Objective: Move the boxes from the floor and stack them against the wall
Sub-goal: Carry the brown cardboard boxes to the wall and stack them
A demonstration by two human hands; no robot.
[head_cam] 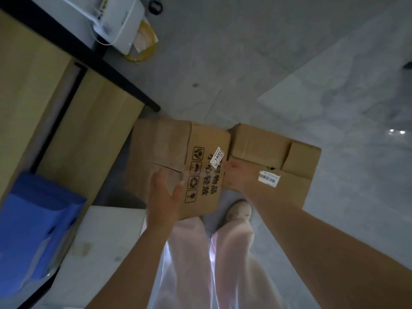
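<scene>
**Two cardboard boxes, both hands on the printed one**

Two brown boxes on the grey floor (278, 63), touching edge to edge. Printed box (178, 161) to the left, marked with four black handling symbols, a column of Chinese characters too blurred to read with certainty, and one white sticker reading "14002". Plain box (274, 157) just right of the printed box, carrying one white barcode label (269, 178), its text too small to read. Left hand (163, 195) spread flat against the printed box's near side, fingers splayed. Right hand (237, 176) at the printed box's right edge, blurred; grip impossible to tell. Wooden tabletop (44, 97) left of the printed box; one blue folder (38, 226) further left, nearer.
</scene>
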